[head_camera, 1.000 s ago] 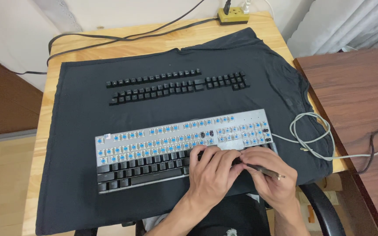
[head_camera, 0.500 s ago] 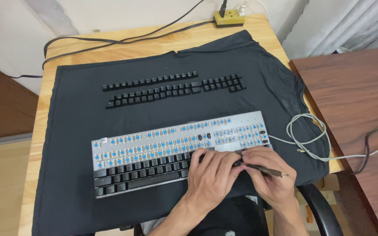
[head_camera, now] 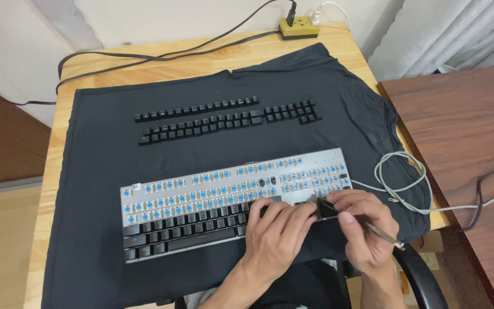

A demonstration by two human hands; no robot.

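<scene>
On my feed the wooden worktop point(head_camera: 144, 68) carries a black cloth point(head_camera: 104, 149), and on it the grey keyboard point(head_camera: 201, 189), upper rows stripped to blue switches, sits below two lines of pulled keycaps point(head_camera: 224, 117). My left hand point(head_camera: 278, 229) presses flat on the lower right keys. My right hand point(head_camera: 361, 226) has tilted up since a moment ago, its fingers pinching a slim metal tool point(head_camera: 381, 234), and a wide black keycap point(head_camera: 327, 209) now looks lifted clear, I think.
</scene>
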